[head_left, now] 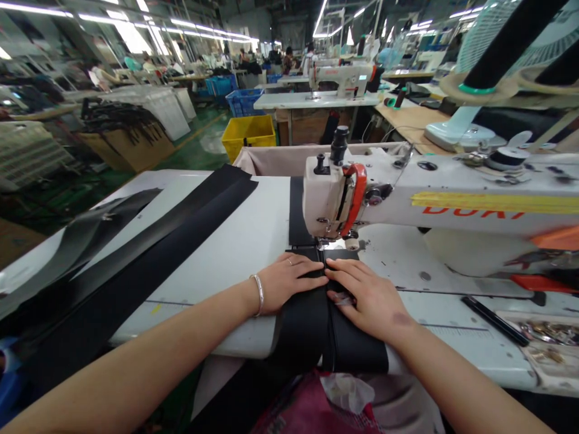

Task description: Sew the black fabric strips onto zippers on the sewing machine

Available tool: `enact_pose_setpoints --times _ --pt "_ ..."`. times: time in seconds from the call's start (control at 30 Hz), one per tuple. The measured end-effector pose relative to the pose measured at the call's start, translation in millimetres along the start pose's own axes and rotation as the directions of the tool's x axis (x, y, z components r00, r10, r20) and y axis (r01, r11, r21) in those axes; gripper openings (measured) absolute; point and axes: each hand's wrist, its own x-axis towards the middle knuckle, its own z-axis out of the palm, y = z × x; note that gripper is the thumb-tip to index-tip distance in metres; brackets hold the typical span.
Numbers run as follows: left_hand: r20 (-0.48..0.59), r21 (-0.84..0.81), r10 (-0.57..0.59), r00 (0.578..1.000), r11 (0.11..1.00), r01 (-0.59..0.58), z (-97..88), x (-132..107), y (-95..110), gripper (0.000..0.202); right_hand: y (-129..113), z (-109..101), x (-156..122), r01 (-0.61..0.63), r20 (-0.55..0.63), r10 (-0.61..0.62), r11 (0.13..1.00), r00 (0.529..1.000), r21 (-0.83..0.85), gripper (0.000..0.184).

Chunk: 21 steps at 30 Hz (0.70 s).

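Note:
A strip of black fabric runs under the needle of a white sewing machine and hangs over the table's near edge. My left hand lies flat on the fabric's left side, fingers stretched toward the seam, a bracelet on the wrist. My right hand presses flat on the fabric's right side, fingers pointing at the presser foot. The fingertips of both hands nearly meet at the middle seam just in front of the needle.
Long black fabric strips lie across the white table to the left. A black tool and a tray of small metal parts sit at the right. A yellow crate, other sewing stations and distant workers fill the hall behind.

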Motion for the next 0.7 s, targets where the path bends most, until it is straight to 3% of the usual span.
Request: enact_pose_setpoints --times 0.2,0.43,0.7 --pt "-0.015 -0.007 -0.014 1.0 1.0 0.013 10.6 -7.2 -8.9 0.066 1.8 1.7 -0.2 0.017 -0.03 -0.016 1.0 0.999 0.023 0.038" --pt "0.024 0.045 -0.09 0.996 0.995 0.089 7.8 -5.3 -8.6 0.06 1.2 1.3 0.6 0.0 -0.008 0.0 1.0 1.0 0.008 0.038" --pt "0.043 0.016 -0.077 0.996 0.997 0.076 7.9 -1.7 -11.7 0.065 -0.4 -0.9 4.4 -0.024 -0.001 0.024 0.999 1.0 -0.048 0.037"
